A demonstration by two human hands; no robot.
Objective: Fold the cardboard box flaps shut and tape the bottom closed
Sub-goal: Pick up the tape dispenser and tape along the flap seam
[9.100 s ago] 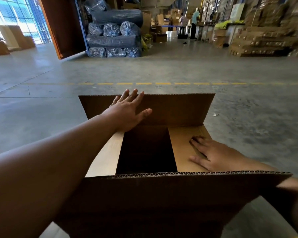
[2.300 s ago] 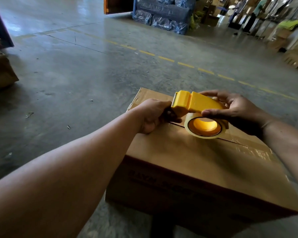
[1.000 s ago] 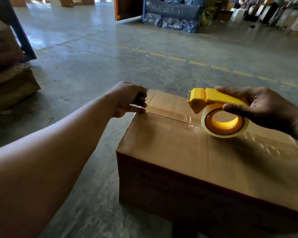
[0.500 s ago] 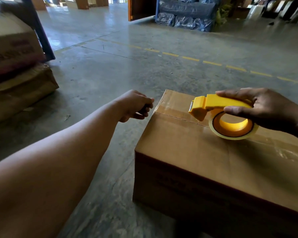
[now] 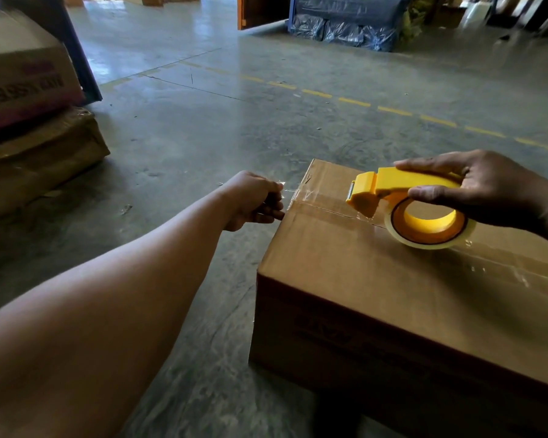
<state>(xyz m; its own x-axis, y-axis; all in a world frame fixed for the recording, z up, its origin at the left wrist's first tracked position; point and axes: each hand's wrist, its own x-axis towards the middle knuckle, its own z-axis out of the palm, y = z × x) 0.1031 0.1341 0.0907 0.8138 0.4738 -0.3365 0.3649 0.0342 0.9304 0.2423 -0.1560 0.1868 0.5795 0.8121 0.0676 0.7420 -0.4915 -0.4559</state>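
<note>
Hands: left [image 5: 253,200] pinches tape end, right [image 5: 481,188] grips dispenser [image 5: 402,197].

The box [image 5: 377,270] is plain brown cardboard with dark, blurred print on its side. The tape dispenser [image 5: 402,188] is bright yellow, and its tape roll [image 5: 431,238] is clear. The floor [image 5: 266,128] is grey concrete with a dashed yellow line [image 5: 355,102]. The bundles [image 5: 339,30] are wrapped in dark blue.

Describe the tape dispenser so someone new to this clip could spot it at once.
Find the closed cardboard box on the concrete floor. On its top, over the centre seam, the right hand holds the dispenser. It is the only bright yellow thing there, with a clear tape roll under it.
</note>
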